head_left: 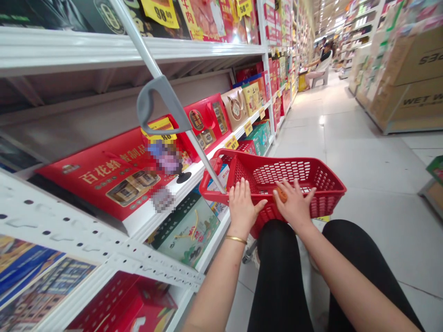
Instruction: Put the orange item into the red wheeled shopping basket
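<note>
A red plastic shopping basket (313, 173) with perforated walls and a long pull handle (162, 101) stands before my knees. My left hand (242, 205) lies over its near rim at the left, fingers stretched out and thumb apart, and a gold bangle circles the wrist. To its right, my right hand (294, 205) rests at the same rim with its fingers spread. By that hand's fingers is a small orange-brown oval thing (282, 194); whether it is worn or held I cannot tell. The handle, with a grey grip, leans up and left across the shelves.
White shelves (152, 50) on the left carry red gift boxes (114, 170) and yellow price tags. A small dark-based object (184, 177), partly pixelated, stands on the shelf edge. Cartons (408, 92) line the right side of the tiled aisle (363, 152). Farther off sits a person (323, 62).
</note>
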`<state>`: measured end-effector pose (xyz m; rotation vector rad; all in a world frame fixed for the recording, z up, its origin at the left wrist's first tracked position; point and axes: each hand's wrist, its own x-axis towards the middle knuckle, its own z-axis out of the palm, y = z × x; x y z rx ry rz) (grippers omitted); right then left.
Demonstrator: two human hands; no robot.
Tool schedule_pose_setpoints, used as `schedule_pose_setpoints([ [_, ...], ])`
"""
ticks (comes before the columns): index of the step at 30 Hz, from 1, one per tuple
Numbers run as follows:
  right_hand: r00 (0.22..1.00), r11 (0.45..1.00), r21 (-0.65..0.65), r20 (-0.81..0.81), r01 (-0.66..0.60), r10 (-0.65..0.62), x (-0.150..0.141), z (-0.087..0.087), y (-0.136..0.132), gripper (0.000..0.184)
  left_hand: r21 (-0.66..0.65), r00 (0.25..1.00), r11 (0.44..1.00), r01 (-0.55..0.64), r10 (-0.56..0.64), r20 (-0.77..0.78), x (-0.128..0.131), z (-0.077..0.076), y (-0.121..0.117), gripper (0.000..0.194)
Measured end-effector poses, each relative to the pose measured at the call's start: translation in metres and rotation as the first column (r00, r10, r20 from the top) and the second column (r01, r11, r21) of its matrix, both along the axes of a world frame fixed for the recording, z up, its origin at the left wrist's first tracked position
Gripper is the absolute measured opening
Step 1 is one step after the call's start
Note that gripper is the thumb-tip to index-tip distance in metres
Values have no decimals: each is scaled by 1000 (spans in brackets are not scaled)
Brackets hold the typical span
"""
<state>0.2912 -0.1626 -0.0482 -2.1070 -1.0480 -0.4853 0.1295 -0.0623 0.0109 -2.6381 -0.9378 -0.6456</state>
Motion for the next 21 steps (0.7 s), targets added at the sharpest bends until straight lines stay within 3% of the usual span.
schedule_pose_setpoints([
  [3,986,987,-1,30,-163,163,-33,11,25,48,21,1000,1000,2,-1,-21,-1,2,0,88],
  [6,978,979,0,46,-203,203,-40,15,30,47,25,999,1000,7,-7,-37,-2,3,1,90],
  [9,990,990,-11,35,-140,140,-15,7,10,47,23,1000,1000,13,-12,-23,-2,2,1,96],
  [13,997,998,-5,-47,67,-67,25,-6,-23,47,14,1000,1000,16,-16,1,-1,0,0,98],
  [16,991,994,-26,-72,110,-112,23,-4,-20,48,-1,1000,1000,8,-8,12,-1,0,-1,98],
  [21,989,989,-7,-14,-150,149,-33,14,25,46,4,1000,1000,3,-3,-8,-1,2,-1,91],
])
